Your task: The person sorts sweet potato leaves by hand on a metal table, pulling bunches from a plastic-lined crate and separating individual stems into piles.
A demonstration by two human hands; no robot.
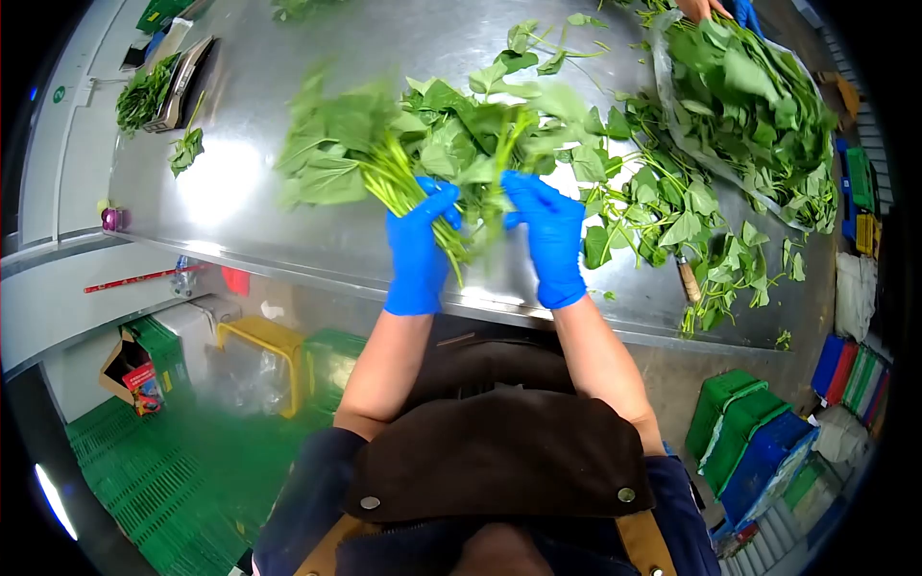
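My left hand (420, 248), in a blue glove, is closed around the stems of a bunch of leafy greens (386, 171). The leaves of that bunch fan out to the upper left and are smeared by motion. Beside it, my right hand (549, 240), also blue-gloved, pinches a few leafy stems (509, 144) that stand up blurred from its fingers. Behind both hands lies a loose heap of the same greens (447, 120) on the metal table (259, 125). More loose stems (663, 197) are strewn just right of my right hand.
A wooden-handled tool (689, 280) lies among stems by the table's front edge. At upper right, another person's hand (703, 9) is by a large pile of greens (749, 106) on plastic. Green crates (735, 413) stand on the floor at right, a yellow stool (259, 331) at left.
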